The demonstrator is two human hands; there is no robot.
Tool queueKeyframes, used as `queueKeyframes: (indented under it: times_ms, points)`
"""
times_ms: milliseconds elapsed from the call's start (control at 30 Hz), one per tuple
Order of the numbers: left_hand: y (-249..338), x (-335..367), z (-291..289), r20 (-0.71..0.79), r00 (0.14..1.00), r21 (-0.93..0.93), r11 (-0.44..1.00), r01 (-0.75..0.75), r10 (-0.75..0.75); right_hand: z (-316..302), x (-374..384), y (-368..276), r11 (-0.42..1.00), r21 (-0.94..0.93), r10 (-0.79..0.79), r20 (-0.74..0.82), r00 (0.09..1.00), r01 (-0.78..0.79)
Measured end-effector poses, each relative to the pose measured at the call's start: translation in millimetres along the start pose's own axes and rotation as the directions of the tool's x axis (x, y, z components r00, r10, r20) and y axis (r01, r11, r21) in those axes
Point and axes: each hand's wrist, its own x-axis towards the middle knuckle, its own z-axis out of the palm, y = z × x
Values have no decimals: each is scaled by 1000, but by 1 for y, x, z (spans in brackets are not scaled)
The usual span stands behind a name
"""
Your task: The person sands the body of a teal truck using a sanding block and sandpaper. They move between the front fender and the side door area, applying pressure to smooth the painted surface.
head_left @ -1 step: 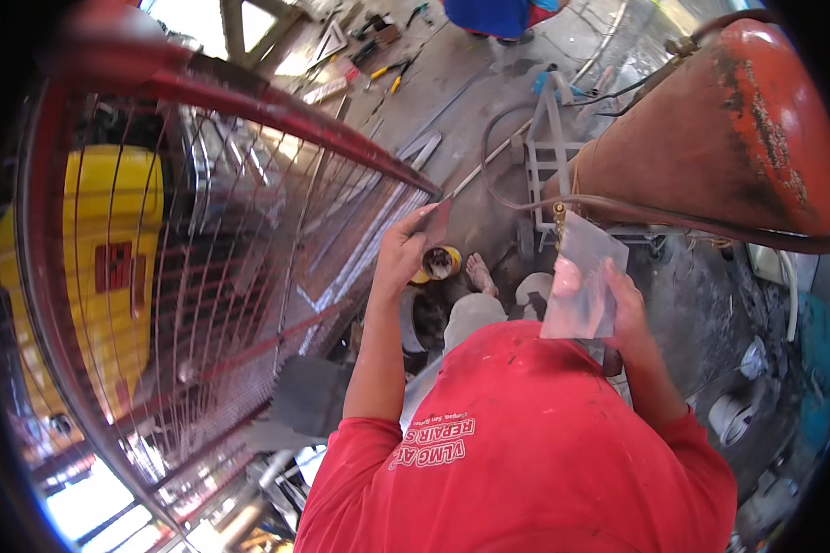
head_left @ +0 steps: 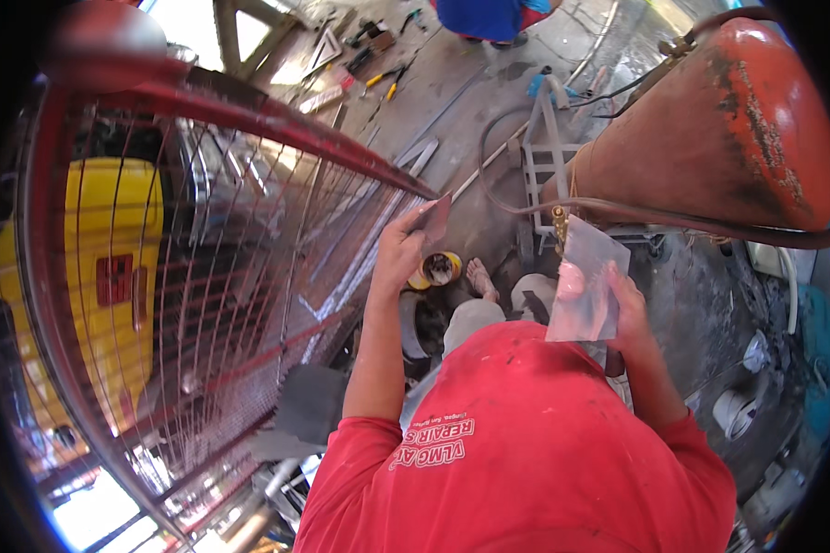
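Between the thumb and fingers of the left hand, a small, flat, reddish-brown piece is pinched, so that grip is narrow. What the piece is made of cannot be told. By the right hand, a cloudy, see-through sheet is held at its right side, with the thumb laid on it. The sheet is tipped, and a shiny pink patch is seen on its left part. The piece and the sheet are kept well apart, both held up in front of the red shirt.

Just past the sheet's top left corner, a brass fitting is seen. Below the left hand, a round yellow tub is set on the ground, near a bare foot.

Farther out on the right, a big orange tank is found beside a pale metal frame. On the left, a yellow panel is partly hidden by a red mesh gate. Up ahead, yellow-handled tools are left on the floor, and a person in blue is partly seen.
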Motion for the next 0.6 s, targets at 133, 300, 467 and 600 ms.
queueKeyframes:
  times_ms: [133,300,467,600]
  points:
    - [60,57,-11,62,993,43,994,-99,97,15,-2,-2,998,40,-47,-57,997,49]
    - [120,124,-16,181,972,65,984,-166,152,27,13,2,988,39,-142,-148,979,150]
    - [160,213,-21,274,943,-26,982,-186,186,57,72,-2,955,69,-272,-189,944,289]
    - [153,335,-40,341,908,-16,967,-255,245,86,166,-23,721,-555,-597,-193,779,415]
